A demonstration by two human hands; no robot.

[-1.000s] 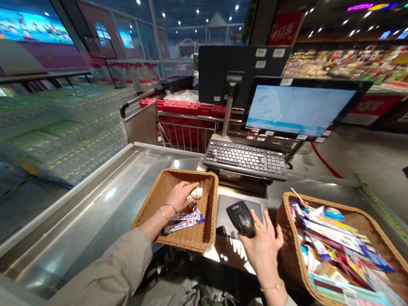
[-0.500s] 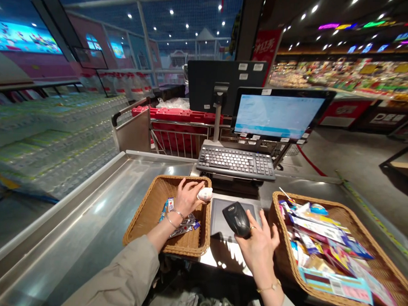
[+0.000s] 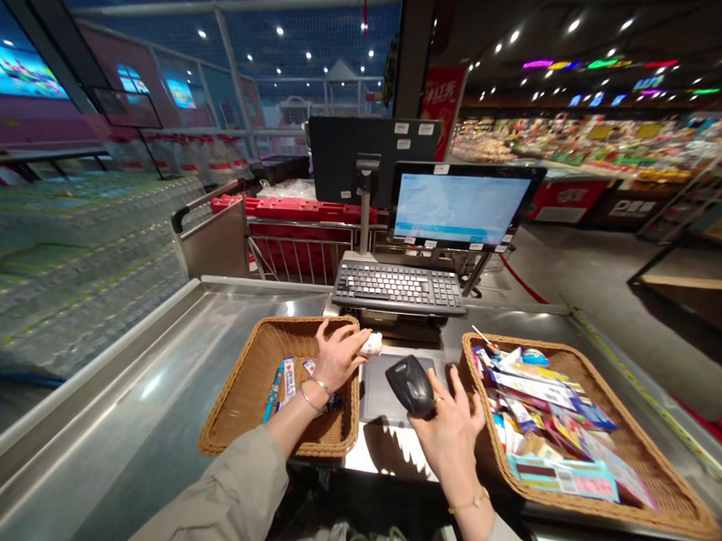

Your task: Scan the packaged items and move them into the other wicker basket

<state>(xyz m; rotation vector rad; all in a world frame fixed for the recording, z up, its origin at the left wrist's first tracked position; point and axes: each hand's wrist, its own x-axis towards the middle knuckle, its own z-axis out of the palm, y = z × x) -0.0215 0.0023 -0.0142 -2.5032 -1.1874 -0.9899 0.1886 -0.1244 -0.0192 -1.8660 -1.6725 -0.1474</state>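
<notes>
My left hand (image 3: 338, 356) pinches a small white item (image 3: 372, 344) above the right rim of the left wicker basket (image 3: 232, 376); its exact kind is too small to tell. Beneath that hand, a few packaged snacks (image 3: 289, 381) lie in the basket, partly covered by my wrist. A black handheld barcode scanner (image 3: 410, 385) is in my right hand (image 3: 448, 431), gripped near its lower end, with some fingers spread. The scanner is over a grey plate (image 3: 371, 401) in the counter. Right of my right hand, the other wicker basket (image 3: 641, 399) holds many colourful packaged snacks (image 3: 545, 419).
A keyboard (image 3: 400, 286) stands behind the grey plate, below a lit monitor (image 3: 461, 204). Another screen (image 3: 335, 159) shows its dark back. The metal counter (image 3: 173, 374) extends left with a raised edge. A shopping cart (image 3: 302, 249) stands behind the counter.
The white item in my left hand has moved a little right, closer to the scanner, and its visible side has turned. The head view has swung slightly right. Both hands keep their hold.
</notes>
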